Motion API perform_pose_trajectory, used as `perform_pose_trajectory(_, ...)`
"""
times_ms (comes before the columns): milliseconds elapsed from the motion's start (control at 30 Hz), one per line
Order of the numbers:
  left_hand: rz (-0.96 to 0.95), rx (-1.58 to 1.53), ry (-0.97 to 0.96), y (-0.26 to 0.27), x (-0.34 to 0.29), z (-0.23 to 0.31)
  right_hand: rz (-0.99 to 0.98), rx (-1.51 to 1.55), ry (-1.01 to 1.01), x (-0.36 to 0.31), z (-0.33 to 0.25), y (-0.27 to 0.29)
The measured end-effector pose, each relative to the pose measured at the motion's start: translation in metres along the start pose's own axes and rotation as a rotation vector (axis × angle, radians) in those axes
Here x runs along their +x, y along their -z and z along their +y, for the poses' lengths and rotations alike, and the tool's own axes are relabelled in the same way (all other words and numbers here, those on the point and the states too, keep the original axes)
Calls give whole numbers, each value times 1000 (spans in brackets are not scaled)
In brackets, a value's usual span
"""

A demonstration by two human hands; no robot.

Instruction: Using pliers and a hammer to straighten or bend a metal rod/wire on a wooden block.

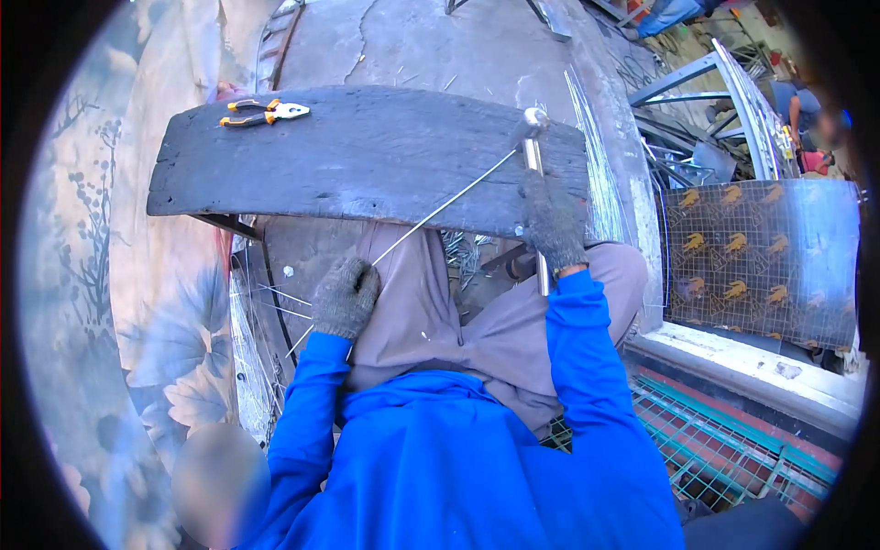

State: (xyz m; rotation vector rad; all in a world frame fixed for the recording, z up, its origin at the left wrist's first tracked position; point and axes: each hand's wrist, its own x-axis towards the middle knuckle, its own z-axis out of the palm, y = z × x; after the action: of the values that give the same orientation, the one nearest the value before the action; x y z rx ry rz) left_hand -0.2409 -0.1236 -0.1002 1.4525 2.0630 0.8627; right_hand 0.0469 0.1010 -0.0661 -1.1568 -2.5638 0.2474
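My left hand (346,299), in a grey knit glove, is closed around a thin metal rod (440,209). The rod slants up to the right, and its far end rests on the dark wooden plank (367,151). In a matching glove, my right hand (555,220) grips the shiny metal handle of a hammer (533,151). The hammer's head sits over the plank's right part, close to the rod's tip. Pliers (266,113) with orange and black handles lie on the plank at its far left.
A bundle of thin rods (596,156) lies right of the plank; more rods (252,339) lie by my left arm. Cut metal pieces (466,252) are under the plank. Metal frames (733,101) and a patterned sheet (742,257) stand at right. Another person (807,115) is at far right.
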Motion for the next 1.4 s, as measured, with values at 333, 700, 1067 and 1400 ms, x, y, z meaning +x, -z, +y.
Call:
perform_pose_trajectory(333, -58, -76, 51, 3, 9, 7, 56, 401, -407, -4, -2, 0)
perform_pose_trajectory(700, -12, -64, -14, 0, 11, 8, 202, 49, -285, -14, -2, -22)
perform_pose_trajectory(1067, -25, -109, 43, 2, 13, 6, -131, 157, -60, -11, -13, -14)
perform_pose_trajectory(1400, -79, -128, 101, 6, 13, 7, -199, -57, -28, -16, -37, -1)
